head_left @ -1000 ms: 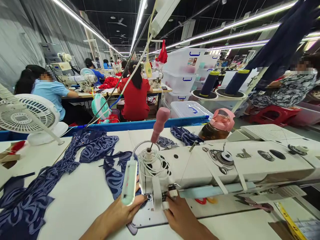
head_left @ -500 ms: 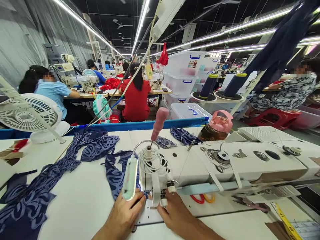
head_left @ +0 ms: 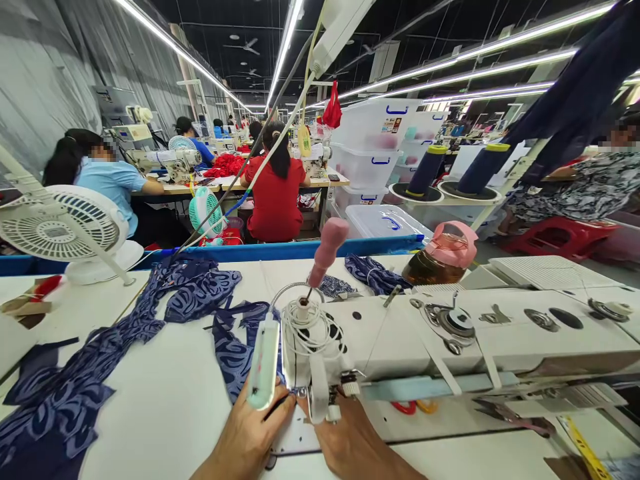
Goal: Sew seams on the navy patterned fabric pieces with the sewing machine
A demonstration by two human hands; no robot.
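Left hand (head_left: 249, 435), right hand (head_left: 350, 445) — closer together

Dark ceiling (head_left: 210, 27), long light strips (head_left: 165, 40), grey curtain wall (head_left: 45, 73).

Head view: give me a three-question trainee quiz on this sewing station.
1. True or false: the left hand and right hand are both at the needle end of the machine.
2. What lies on the table left of the machine? A yellow cloth; B navy fabric; C a bin.
3. Fill in: the bottle behind the machine has a ___ lid.
Key: 1 true; 2 B; 3 pink.
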